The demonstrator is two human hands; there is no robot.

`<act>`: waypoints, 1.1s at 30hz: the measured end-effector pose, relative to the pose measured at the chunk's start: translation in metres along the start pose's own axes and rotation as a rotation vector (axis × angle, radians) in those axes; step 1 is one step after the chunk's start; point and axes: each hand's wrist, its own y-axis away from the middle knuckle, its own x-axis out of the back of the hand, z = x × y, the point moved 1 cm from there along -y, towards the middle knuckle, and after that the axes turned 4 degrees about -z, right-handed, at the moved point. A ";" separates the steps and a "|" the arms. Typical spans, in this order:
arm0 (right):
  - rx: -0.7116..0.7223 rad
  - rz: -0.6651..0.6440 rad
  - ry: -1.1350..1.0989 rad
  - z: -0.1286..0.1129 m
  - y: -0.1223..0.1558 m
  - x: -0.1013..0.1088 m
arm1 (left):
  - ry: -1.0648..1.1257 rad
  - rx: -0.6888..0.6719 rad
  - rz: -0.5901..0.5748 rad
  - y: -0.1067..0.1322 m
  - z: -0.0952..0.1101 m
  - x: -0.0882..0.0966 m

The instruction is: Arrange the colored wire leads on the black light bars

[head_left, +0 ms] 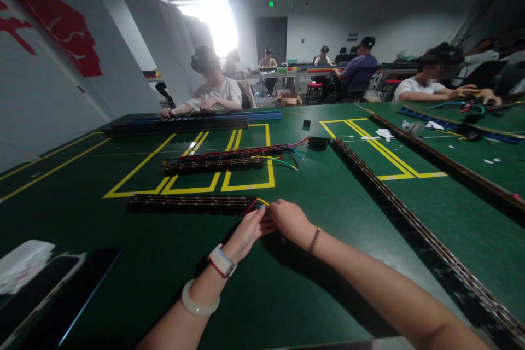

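A dark bar with rows of metal contacts (pixel 192 203) lies on the green table in front of me. From its right end come a yellow wire (pixel 262 202) and a thin red wire (pixel 248 208). My left hand (pixel 252 228) is closed at these wires, its thumb pressed near them and its fingers reaching under my right hand. Bent and closed, my right hand (pixel 290 221) pinches the wire end against my left fingers. The exact tip between the fingers is hidden. A small ring-like piece (pixel 283 240) shows below my right hand.
Beyond lie two shorter bars with coloured wires (pixel 217 164) and a black block (pixel 319 143). Long bars (pixel 410 210) run along the right. Dark flat devices (pixel 88 290) and white tissue (pixel 27 262) are at left. Co-workers (pixel 215 87) sit across the table.
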 end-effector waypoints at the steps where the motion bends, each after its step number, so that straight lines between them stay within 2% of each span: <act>1: 0.012 0.010 0.063 -0.006 0.002 -0.004 | 0.019 0.006 -0.007 -0.001 -0.001 0.001; 7: 0.091 0.124 0.306 -0.035 0.011 -0.024 | -0.012 0.052 0.074 -0.002 -0.008 0.004; 14: 0.145 0.171 0.310 -0.045 0.024 -0.019 | -0.009 0.058 0.116 -0.005 -0.010 0.005; 18: 0.163 0.118 0.253 -0.042 0.029 -0.002 | 0.047 0.073 0.075 -0.006 -0.011 0.007; 23: 0.220 0.017 0.169 -0.021 0.030 0.040 | 0.086 0.057 0.033 -0.003 -0.008 0.006; 26: 0.142 -0.024 0.126 -0.011 0.031 0.058 | 0.107 0.059 0.007 -0.004 -0.008 0.005; 28: 0.105 -0.080 0.105 -0.010 0.033 0.058 | 0.098 0.060 0.010 -0.005 -0.009 0.007; 33: 0.108 -0.167 0.098 -0.015 0.033 0.040 | 0.116 0.084 -0.028 -0.006 -0.011 0.009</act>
